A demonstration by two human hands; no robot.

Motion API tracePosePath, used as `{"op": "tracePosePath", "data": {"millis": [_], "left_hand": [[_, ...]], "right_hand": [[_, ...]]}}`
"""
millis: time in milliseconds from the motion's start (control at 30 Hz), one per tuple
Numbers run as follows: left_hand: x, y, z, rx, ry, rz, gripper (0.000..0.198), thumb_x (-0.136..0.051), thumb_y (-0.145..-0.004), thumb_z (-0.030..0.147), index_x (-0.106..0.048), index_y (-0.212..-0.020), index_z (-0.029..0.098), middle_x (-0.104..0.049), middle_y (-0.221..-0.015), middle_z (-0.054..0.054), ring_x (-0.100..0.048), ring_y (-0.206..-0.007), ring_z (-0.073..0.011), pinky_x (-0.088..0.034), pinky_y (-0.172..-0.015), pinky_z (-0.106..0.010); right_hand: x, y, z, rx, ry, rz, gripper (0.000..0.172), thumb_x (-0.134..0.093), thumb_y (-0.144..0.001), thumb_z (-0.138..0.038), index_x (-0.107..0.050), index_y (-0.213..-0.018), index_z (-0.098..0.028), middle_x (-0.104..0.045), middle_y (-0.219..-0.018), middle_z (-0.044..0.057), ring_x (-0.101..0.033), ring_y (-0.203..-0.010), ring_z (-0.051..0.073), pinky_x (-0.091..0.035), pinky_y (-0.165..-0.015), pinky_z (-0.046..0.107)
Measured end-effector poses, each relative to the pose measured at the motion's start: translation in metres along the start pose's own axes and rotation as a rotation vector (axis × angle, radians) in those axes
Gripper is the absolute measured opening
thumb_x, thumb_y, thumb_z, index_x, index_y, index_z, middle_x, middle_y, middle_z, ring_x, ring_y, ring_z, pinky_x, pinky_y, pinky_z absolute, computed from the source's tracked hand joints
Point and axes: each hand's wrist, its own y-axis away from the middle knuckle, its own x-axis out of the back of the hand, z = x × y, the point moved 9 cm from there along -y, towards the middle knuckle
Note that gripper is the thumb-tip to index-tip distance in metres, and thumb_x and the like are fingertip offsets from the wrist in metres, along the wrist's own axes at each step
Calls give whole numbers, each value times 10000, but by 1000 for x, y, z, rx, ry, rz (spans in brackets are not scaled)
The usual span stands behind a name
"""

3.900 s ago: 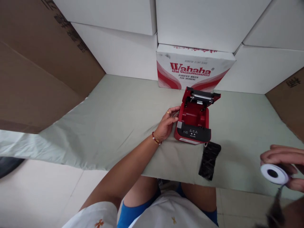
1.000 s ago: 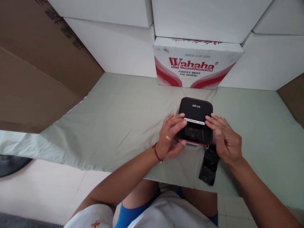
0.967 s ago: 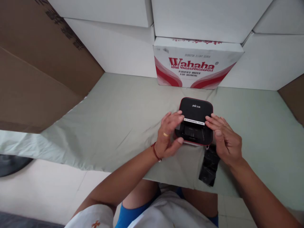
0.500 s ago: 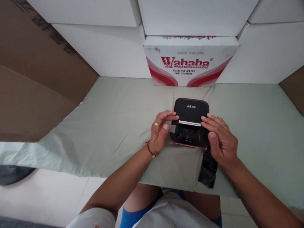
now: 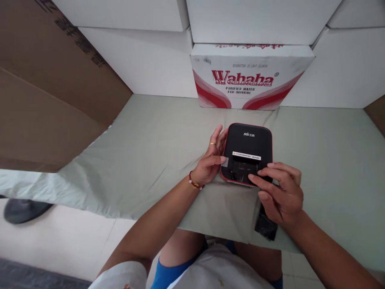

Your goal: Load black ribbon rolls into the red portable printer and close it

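Note:
A small black printer with rounded corners and a red rim lies on the green cloth. It bears a white warning strip across its top and a dark see-through window near its front edge. My left hand grips the printer's left side, its thumb over a grey sticker on the top and its fingers along the edge. Over the front right corner, my right hand has its fingers bent and apart, with fingertips at the window. Partly under that hand lies a shiny black strip-like item, its kind unclear.
A white and red Wahaha water carton stands behind the printer, against stacked white boxes. A brown cardboard box stands at the left. The green cloth hangs over the table's front edge, close to my legs.
My left hand has gone from resting at the printer's left edge to holding its side. My right hand has slid down to the window at the front. The view has shifted slightly.

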Motion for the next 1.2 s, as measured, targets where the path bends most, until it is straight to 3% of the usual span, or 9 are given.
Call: {"op": "tracePosePath", "data": {"millis": [200,400,600,767,867,967,1100,1200], "left_hand": [[0,0,-4,20,-87,-44,1125,-866,-790,439,-237,-1722,478,-269,-1873,-2,-227,-1757,-315,-194,-1441,-586],[7,-1,-7,-19,-175,-46,1116,-839,-826,502,-182,-1728,498,-257,-1874,-8,-259,-1751,-315,-295,-1415,-597],[9,-3,-12,-16,-119,-11,1114,-836,-780,412,-223,-1707,470,-223,-1884,-6,-140,-1784,-313,-158,-1451,-607],[9,-5,-14,-20,-123,-19,1041,-851,-767,417,-332,-1670,410,-249,-1875,-18,-121,-1784,-302,-82,-1467,-546],[10,-5,-15,-19,-118,-19,967,-853,-774,439,-408,-1630,377,-323,-1844,-41,-194,-1764,-309,-124,-1459,-535],[10,-5,-17,-9,-71,-11,943,-876,-752,439,-457,-1593,359,-385,-1810,-58,-286,-1726,-320,-193,-1438,-533],[9,-7,-15,-30,-41,-9,886,-893,-747,449,-526,-1547,343,-465,-1759,-71,-381,-1670,-333,-277,-1397,-549],[9,-7,-15,-38,-36,-11,866,-900,-743,454,-555,-1528,337,-514,-1723,-78,-429,-1636,-338,-338,-1360,-545]], "right_hand": [[0,1,0,-34,1,-21,424,-632,-1023,-203,-741,-1417,-318,-743,-1149,82,-647,-1209,318,-554,-1035,519],[1,1,-3,-1,49,-7,490,-679,-983,-169,-731,-1450,-310,-774,-1119,75,-670,-1141,302,-555,-993,484],[0,2,-5,54,120,-8,515,-724,-969,-190,-714,-1465,-328,-791,-1112,59,-670,-1043,277,-583,-942,463],[6,-12,-6,16,27,-73,371,-695,-996,-160,-759,-1341,-280,-811,-1086,71,-706,-1002,262,-583,-909,448],[12,-29,18,-233,-25,-81,317,-637,-1056,-206,-761,-1335,-290,-813,-948,24,-730,-847,209,-580,-834,387],[12,-41,56,-499,16,-77,205,-663,-1053,-333,-830,-1163,-292,-806,-888,10,-705,-731,189,-550,-711,349],[-14,-51,90,-576,88,-244,209,-682,-988,-394,-863,-998,-291,-764,-900,27,-635,-647,182,-511,-665,375],[-24,-53,100,-578,239,-267,256,-657,-993,-415,-874,-1040,-287,-733,-1000,74,-671,-784,235,-558,-752,429]]}}
